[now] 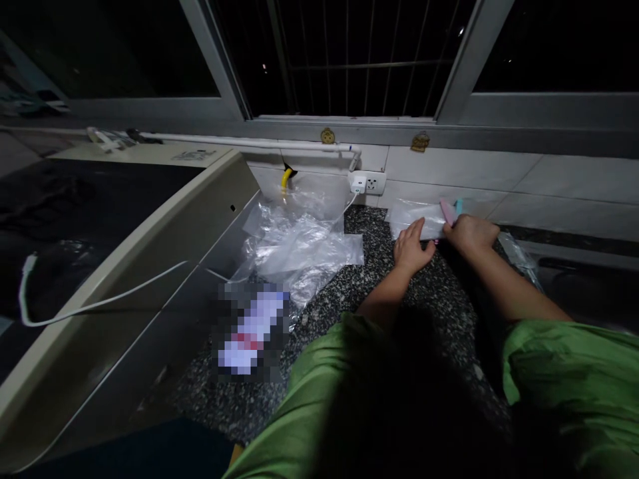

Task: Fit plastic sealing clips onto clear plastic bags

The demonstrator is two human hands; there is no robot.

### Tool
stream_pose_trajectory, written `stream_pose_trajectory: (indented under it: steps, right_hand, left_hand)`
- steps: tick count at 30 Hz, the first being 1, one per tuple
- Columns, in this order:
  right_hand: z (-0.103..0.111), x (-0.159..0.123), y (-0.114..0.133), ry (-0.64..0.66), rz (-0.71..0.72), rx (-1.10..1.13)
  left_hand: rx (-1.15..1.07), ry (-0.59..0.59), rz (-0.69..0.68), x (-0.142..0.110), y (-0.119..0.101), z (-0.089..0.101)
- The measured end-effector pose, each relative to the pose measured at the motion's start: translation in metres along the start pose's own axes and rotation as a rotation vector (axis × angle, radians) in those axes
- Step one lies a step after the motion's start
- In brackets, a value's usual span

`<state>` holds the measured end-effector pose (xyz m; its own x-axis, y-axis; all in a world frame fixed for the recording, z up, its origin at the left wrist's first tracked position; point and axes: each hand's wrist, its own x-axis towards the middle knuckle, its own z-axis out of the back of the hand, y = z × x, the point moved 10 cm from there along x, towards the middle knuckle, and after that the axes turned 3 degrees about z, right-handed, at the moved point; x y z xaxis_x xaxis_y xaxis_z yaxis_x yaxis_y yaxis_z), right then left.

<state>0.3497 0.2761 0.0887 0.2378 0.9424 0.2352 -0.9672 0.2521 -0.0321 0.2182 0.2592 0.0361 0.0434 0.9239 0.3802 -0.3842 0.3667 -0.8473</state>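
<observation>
2 grn sleeves (319,372), 2 hands (412,251) (470,234) w/ bag (417,209)

The room's pretty dim from where I'm driving, with most of the light hitting the middle of my view. At 12 o'clock I've got a window (332,86), black outside, metal bars (367,65) across it and a couple of tiny bright dots beyond. Grey-framed panes sit at 10 (114,53) and 2. Below that there's a pale tiled wall (449,169), grout lines clearest around 2, plus a white pipe (249,142) running from 10 to just past 12 and a wall socket (372,183) near 1. My desk (369,279) is black-and-white speckled, stretching toward 7. A big cream-and-dark appliance (200,199) hogs 9 o'clock.
</observation>
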Motion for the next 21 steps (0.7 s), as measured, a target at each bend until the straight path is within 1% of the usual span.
stream_pose_trajectory:
  steps: [4, 6, 9, 12, 14, 16, 20, 21]
  right_hand:
    - [-0.002, -0.002, 0.003, 0.039, 0.010, -0.036]
    - [-0.002, -0.003, 0.003, 0.052, 0.011, -0.049]
    - [0.003, -0.008, 0.006, 0.045, 0.010, -0.048]
    - [0.013, -0.020, 0.016, 0.014, 0.034, -0.021]
    - [0.016, -0.031, 0.028, 0.017, 0.071, 0.013]
    - [0.014, -0.043, 0.044, 0.040, 0.124, 0.057]
    - [0.009, -0.067, 0.087, 0.071, 0.218, 0.140]
    - [0.007, -0.071, 0.098, 0.087, 0.222, 0.166]
  left_hand:
    - [0.002, 0.010, -0.002, -0.006, -0.001, 0.003]
    - [-0.006, 0.003, 0.009, -0.010, 0.001, 0.009]
    - [-0.008, -0.028, 0.049, -0.018, 0.009, 0.026]
    - [0.022, -0.068, 0.097, -0.028, 0.018, 0.047]
    - [0.037, -0.095, 0.122, -0.037, 0.022, 0.062]
    - [0.048, -0.122, 0.148, -0.047, 0.026, 0.077]
    - [0.114, -0.179, 0.216, -0.076, 0.029, 0.109]
    - [0.142, -0.203, 0.239, -0.084, 0.029, 0.119]
